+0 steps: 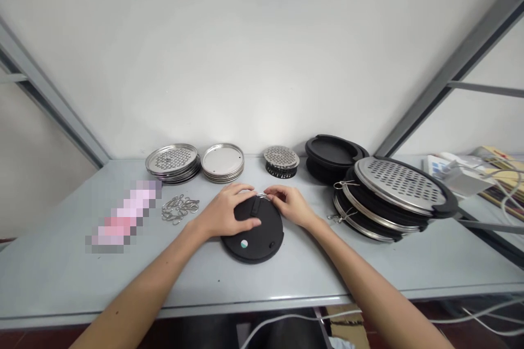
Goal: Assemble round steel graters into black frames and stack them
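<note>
A black round disc [262,237] with a small round sticker lies on the table in front of me. My left hand [229,210] grips it from the left, the thumb on its top face and the fingers reaching to its far edge. At that far edge, a metal wire clip [262,195] shows between my two hands. My right hand [289,204] pinches this clip with its fingertips at the disc's far right rim. Partly hidden by the fingers is how the clip sits on the disc. More loose wire clips [180,209] lie in a pile left of my left hand.
Along the wall stand stacked perforated metal discs [172,159], plain metal plates [223,161], small perforated discs [281,157] and black round trays [333,151]. On the right are stacked assemblies [401,185] with wire clips. A blurred-out object [125,215] lies left. White cables [286,316] hang below the table.
</note>
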Available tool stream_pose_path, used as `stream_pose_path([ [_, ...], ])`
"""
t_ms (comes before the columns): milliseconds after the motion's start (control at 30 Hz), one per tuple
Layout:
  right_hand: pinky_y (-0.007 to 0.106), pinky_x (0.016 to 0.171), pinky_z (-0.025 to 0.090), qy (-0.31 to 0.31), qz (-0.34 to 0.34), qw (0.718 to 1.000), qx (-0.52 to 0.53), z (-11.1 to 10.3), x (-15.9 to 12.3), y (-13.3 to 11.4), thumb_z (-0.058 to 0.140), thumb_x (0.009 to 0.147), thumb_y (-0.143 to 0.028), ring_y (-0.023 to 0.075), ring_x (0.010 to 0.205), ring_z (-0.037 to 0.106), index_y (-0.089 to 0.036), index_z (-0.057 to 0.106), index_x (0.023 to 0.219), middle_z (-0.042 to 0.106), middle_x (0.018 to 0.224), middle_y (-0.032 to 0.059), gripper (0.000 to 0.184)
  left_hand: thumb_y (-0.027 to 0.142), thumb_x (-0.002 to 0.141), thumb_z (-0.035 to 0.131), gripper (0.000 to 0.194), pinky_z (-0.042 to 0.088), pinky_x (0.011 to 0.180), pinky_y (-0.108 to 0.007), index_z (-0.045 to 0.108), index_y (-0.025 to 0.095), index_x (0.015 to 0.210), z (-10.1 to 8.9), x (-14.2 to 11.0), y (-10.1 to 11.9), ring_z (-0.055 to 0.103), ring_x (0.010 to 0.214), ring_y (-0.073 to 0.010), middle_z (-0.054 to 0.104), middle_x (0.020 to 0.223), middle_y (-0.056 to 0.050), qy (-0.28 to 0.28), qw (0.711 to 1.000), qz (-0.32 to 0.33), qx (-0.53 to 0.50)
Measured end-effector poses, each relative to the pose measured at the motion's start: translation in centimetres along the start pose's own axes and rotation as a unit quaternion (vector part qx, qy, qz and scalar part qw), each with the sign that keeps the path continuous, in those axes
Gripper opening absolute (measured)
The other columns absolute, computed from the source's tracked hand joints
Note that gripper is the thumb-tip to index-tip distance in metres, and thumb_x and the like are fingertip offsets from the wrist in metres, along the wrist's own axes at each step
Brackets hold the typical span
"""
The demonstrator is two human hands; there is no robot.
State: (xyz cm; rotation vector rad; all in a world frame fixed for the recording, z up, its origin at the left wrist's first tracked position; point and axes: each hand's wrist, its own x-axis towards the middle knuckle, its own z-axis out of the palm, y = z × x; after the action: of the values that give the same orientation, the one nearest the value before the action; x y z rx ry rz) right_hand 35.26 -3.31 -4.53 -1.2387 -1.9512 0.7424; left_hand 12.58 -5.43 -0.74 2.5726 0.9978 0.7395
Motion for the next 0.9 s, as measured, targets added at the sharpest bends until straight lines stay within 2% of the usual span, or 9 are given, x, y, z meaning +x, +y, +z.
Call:
stream_pose_path([
  [133,0.03,0.071,0.051,0.018,0.012,1.0,0.004,0.0,0.1,0.3,0.054,0.082,-0.02,0.0171,0.073,0.065,-0.016,0.066,0.102,0.072,0.097,0.0071,0.024,0.062,0.064,0.072,0.094,0.029,0.11,-0.051,0.036,0.024,0.143,-1.3,-1.6,1.2,0.031,0.135,-0.0354,0.036,0.148,-0.011,-0.117,0.992,0.043,0.018],
  [200,0.031,0.072,0.053,0.023,0.016,1.0,0.007,0.0,0.2,0.4,0.054,0.081,-0.017,0.017,0.073,0.066,-0.016,0.065,0.104,0.072,0.099,0.0077,0.025,0.063,0.064,0.071,0.099,0.024,0.112,-0.053,0.031,0.025,0.145,-1.2,-2.4,1.3,0.024,0.139,-0.0372,0.026,0.153,-0.012,-0.159,0.986,0.052,0.024],
  [267,0.032,0.073,0.054,0.023,0.01,1.0,0.0,0.0,0.1,0.5,0.053,0.081,-0.015,0.0176,0.073,0.067,-0.016,0.065,0.104,0.072,0.098,0.0083,0.026,0.062,0.062,0.073,0.101,0.02,0.113,-0.054,0.03,0.025,0.146,-0.9,-2.8,1.0,0.02,0.141,-0.0374,0.021,0.155,-0.011,-0.174,0.983,0.055,0.031],
  [367,0.04,0.085,0.052,0.038,-0.058,0.997,-0.041,-0.1,0.0,0.5,0.049,0.082,-0.012,0.0219,0.091,0.066,-0.017,0.064,0.109,0.07,0.105,0.0103,0.031,0.057,0.061,0.076,0.102,0.02,0.114,-0.054,0.03,0.025,0.146,-0.6,-2.8,0.5,0.019,0.141,-0.0366,0.019,0.155,-0.011,-0.166,0.984,0.045,0.038],
  [433,0.045,0.097,0.046,0.043,-0.122,0.989,-0.066,-0.2,-0.2,0.5,0.046,0.081,-0.008,0.024,0.11,0.06,-0.018,0.061,0.116,0.065,0.117,0.0114,0.04,0.054,0.06,0.077,0.1,0.021,0.114,-0.053,0.033,0.024,0.145,-0.7,-2.6,0.4,0.021,0.141,-0.0358,0.021,0.155,-0.012,-0.161,0.985,0.039,0.042],
  [500,0.047,0.102,0.042,0.028,-0.161,0.984,-0.072,-0.2,-0.3,0.5,0.043,0.079,-0.004,0.0234,0.118,0.054,-0.019,0.058,0.122,0.061,0.124,0.0112,0.048,0.053,0.059,0.078,0.098,0.022,0.114,-0.051,0.037,0.023,0.143,-0.7,-2.4,0.4,0.026,0.14,-0.0344,0.026,0.153,-0.013,-0.154,0.986,0.042,0.041],
  [700,0.045,0.101,0.045,-0.04,-0.192,0.98,-0.043,-0.5,0.0,0.5,0.042,0.079,-0.003,0.0226,0.115,0.058,-0.023,0.063,0.119,0.065,0.12,0.008,0.049,0.047,0.057,0.078,0.09,0.025,0.115,-0.047,0.048,0.016,0.136,-0.5,-2.1,0.0,0.043,0.131,-0.0325,0.046,0.141,-0.015,-0.107,0.992,0.058,-0.011],
  [800,0.044,0.102,0.044,-0.056,-0.193,0.979,-0.036,-0.6,0.0,0.5,0.04,0.075,0.001,0.0219,0.118,0.056,-0.024,0.066,0.115,0.066,0.119,0.0063,0.054,0.043,0.057,0.078,0.086,0.033,0.11,-0.047,0.051,0.015,0.134,-0.8,-2.1,-0.7,0.049,0.125,-0.0332,0.054,0.135,-0.014,-0.074,0.995,0.033,-0.062],
  [900,0.043,0.103,0.043,-0.06,-0.18,0.982,-0.017,-0.7,-0.2,0.2,0.041,0.073,0.001,0.0213,0.118,0.056,-0.023,0.062,0.12,0.064,0.123,0.0063,0.057,0.041,0.066,0.072,0.071,0.044,0.101,-0.044,0.055,0.015,0.129,-1.4,-2.1,-1.5,0.057,0.116,-0.0315,0.061,0.127,-0.013,-0.021,0.986,-0.014,-0.162],
])
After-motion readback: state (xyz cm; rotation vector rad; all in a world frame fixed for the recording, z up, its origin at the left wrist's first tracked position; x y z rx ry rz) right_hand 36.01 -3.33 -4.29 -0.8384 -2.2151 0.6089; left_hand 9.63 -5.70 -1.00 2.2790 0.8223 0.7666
